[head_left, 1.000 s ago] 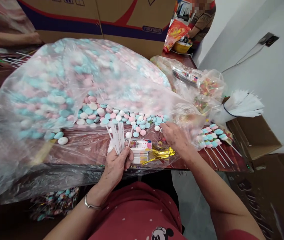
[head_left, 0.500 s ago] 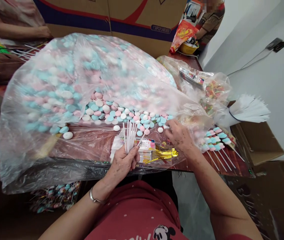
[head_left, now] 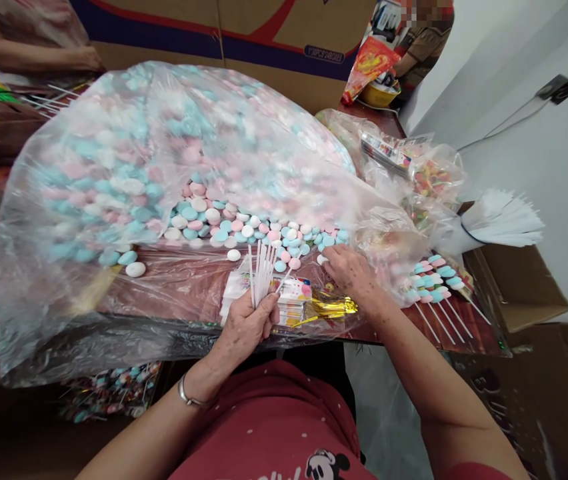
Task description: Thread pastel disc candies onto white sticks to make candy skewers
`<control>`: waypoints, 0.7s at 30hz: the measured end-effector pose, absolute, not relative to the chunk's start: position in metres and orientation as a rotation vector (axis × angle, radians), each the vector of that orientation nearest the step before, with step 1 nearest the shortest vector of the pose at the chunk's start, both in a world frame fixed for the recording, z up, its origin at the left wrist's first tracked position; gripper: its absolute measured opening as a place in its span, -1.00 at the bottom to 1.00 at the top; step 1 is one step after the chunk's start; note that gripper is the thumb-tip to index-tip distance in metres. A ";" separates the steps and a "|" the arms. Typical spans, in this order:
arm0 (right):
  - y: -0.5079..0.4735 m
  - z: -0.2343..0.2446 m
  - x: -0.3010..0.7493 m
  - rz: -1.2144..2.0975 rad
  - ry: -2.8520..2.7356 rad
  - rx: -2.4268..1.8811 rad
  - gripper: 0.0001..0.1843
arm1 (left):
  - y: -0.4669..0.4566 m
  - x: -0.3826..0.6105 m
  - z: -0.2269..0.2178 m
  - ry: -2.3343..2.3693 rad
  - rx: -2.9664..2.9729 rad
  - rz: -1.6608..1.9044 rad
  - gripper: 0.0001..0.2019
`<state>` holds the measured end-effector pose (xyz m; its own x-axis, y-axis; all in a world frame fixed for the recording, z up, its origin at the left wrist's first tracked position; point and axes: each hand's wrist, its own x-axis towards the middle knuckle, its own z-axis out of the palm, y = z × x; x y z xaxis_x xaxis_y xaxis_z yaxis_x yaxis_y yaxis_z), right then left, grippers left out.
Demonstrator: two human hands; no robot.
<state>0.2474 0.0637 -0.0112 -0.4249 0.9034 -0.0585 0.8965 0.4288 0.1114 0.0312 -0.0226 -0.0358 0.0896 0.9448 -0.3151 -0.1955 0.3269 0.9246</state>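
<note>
My left hand (head_left: 251, 320) is closed round a fan of thin white sticks (head_left: 264, 270), which point up and away from me. One stick leans to the right, apart from the others. At the front edge of the loose candies (head_left: 224, 227), my right hand (head_left: 349, 270) has its fingers bent together at a white candy (head_left: 321, 259), which shows partly beside the fingertips. The candies are flat, rounded, pink, blue and white. They spill from a big clear plastic bag (head_left: 84, 160). Below the sticks lie printed packets (head_left: 291, 288) and gold foil ties (head_left: 331, 308).
Finished candy skewers (head_left: 437, 280) lie at the right table edge. Behind them stands a bundle of white sticks (head_left: 504, 220) by an open cardboard box (head_left: 519, 280). A large carton (head_left: 264, 50) blocks the far side. Two other people are across the table.
My right hand has shifted a little left, to the white candy. My left hand keeps the sticks in nearly the same place.
</note>
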 end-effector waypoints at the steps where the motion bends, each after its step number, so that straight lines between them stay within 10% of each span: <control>1: 0.064 -0.014 0.250 0.100 2.604 1.574 -0.80 | -0.023 0.031 -0.036 1.156 0.856 1.003 -0.60; 21: 0.061 -0.028 0.254 0.088 2.827 1.430 -0.84 | -0.023 0.029 -0.040 1.200 0.960 0.910 -0.66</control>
